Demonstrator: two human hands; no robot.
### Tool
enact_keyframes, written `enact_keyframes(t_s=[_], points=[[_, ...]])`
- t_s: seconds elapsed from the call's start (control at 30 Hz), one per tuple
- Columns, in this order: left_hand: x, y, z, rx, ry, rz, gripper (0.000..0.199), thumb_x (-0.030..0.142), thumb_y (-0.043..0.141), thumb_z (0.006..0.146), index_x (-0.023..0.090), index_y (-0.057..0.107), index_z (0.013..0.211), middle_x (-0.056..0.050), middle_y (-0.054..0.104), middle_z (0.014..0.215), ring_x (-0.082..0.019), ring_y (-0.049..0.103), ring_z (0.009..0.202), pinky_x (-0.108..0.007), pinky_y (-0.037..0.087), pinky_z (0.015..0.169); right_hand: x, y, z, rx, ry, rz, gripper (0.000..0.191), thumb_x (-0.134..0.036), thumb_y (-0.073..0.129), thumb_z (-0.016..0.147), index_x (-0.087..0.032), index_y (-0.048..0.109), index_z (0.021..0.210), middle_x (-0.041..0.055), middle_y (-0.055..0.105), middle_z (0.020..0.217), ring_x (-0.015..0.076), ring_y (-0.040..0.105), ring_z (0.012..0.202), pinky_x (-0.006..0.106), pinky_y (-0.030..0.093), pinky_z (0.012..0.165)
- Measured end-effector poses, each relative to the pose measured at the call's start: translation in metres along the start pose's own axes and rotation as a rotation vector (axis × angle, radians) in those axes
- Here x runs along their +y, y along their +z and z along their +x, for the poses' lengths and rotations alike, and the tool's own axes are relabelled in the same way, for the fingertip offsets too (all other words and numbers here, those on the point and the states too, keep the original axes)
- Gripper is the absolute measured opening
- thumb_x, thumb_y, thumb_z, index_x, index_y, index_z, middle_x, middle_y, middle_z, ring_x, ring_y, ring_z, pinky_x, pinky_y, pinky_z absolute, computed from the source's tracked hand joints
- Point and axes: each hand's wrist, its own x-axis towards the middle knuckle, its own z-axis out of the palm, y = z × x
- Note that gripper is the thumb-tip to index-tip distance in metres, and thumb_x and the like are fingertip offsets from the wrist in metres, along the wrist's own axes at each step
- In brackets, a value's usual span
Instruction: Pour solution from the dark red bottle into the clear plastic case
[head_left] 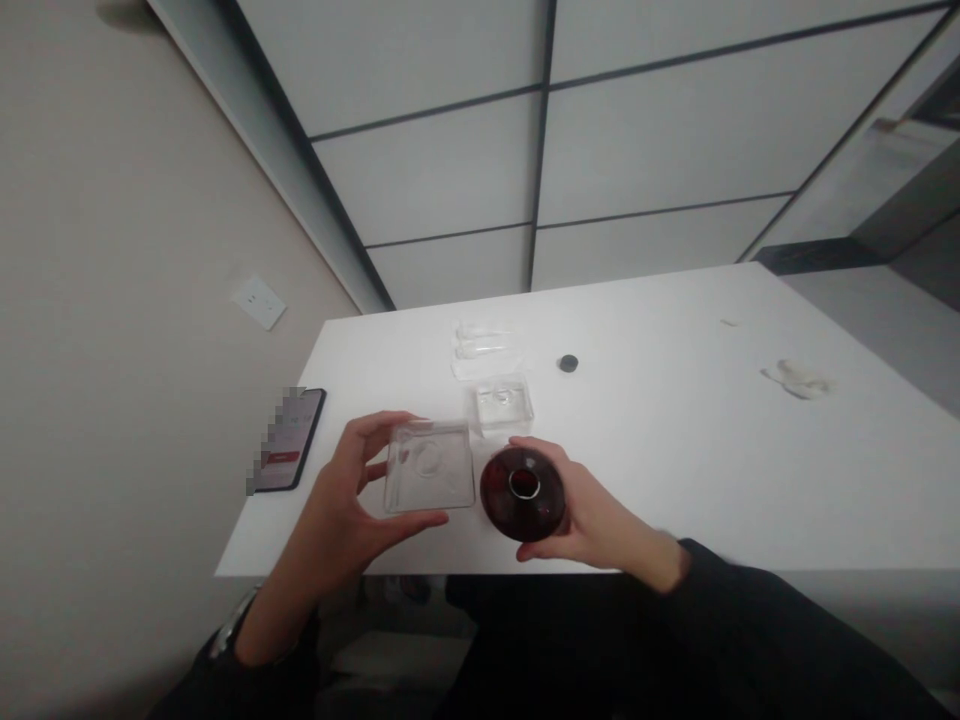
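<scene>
My left hand (341,505) holds a square clear plastic case (429,466) upright by its edges, just above the white table (660,470). My right hand (592,515) grips a round dark red glass bottle (523,494) with its silver-ringed neck turned toward me. The bottle sits right next to the case, and I cannot tell if they touch. Behind them stands a smaller clear plastic box (502,407), partly hidden by my right fingers and the bottle.
Farther back lie a clear moulded plastic insert (484,350) and a small black round disc (568,363). A phone (289,440) lies at the table's left edge, beside the wall. A crumpled white tissue (796,380) lies at the right.
</scene>
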Motion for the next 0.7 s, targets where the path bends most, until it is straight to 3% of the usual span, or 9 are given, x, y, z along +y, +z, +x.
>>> enact_keyframes(t_s=[0.13, 0.3, 0.5, 0.7], points=[[0.009, -0.002, 0.001, -0.004, 0.128, 0.081, 0.076, 0.052, 0.095, 0.079, 0.038, 0.060, 0.144, -0.008, 0.071, 0.146, -0.033, 0.073, 0.133, -0.047, 0.070, 0.099, -0.002, 0.001, 0.005, -0.037, 0.027, 0.042, 0.098, -0.067, 0.089, 0.080, -0.023, 0.048, 0.157, 0.0208, 0.062, 0.154, 0.0381, 0.064, 0.144, 0.056, 0.051, 0.122], [0.021, -0.008, 0.005, -0.069, 0.230, 0.205, 0.075, 0.052, 0.091, 0.085, 0.037, 0.058, 0.150, -0.009, 0.072, 0.148, -0.033, 0.073, 0.134, -0.044, 0.072, 0.096, 0.004, 0.003, 0.003, -0.038, 0.065, 0.067, 0.105, -0.067, 0.091, 0.077, -0.023, 0.044, 0.160, 0.0219, 0.059, 0.159, 0.0400, 0.059, 0.149, 0.059, 0.047, 0.125], [0.035, -0.013, 0.012, -0.107, 0.346, 0.340, 0.080, 0.053, 0.086, 0.090, 0.042, 0.050, 0.161, -0.005, 0.071, 0.150, -0.030, 0.074, 0.132, -0.048, 0.066, 0.111, 0.009, 0.006, -0.002, -0.044, 0.084, 0.068, 0.115, -0.069, 0.089, 0.079, -0.024, 0.031, 0.168, 0.0240, 0.055, 0.162, 0.0412, 0.056, 0.152, 0.063, 0.044, 0.127], [0.044, -0.019, 0.016, -0.137, 0.333, 0.374, 0.079, 0.055, 0.087, 0.087, 0.037, 0.057, 0.158, -0.008, 0.075, 0.144, -0.033, 0.076, 0.127, -0.050, 0.067, 0.109, 0.007, 0.007, 0.000, -0.041, 0.086, 0.080, 0.112, -0.068, 0.090, 0.078, -0.025, 0.034, 0.165, 0.0232, 0.055, 0.162, 0.0419, 0.055, 0.152, 0.064, 0.043, 0.127]])
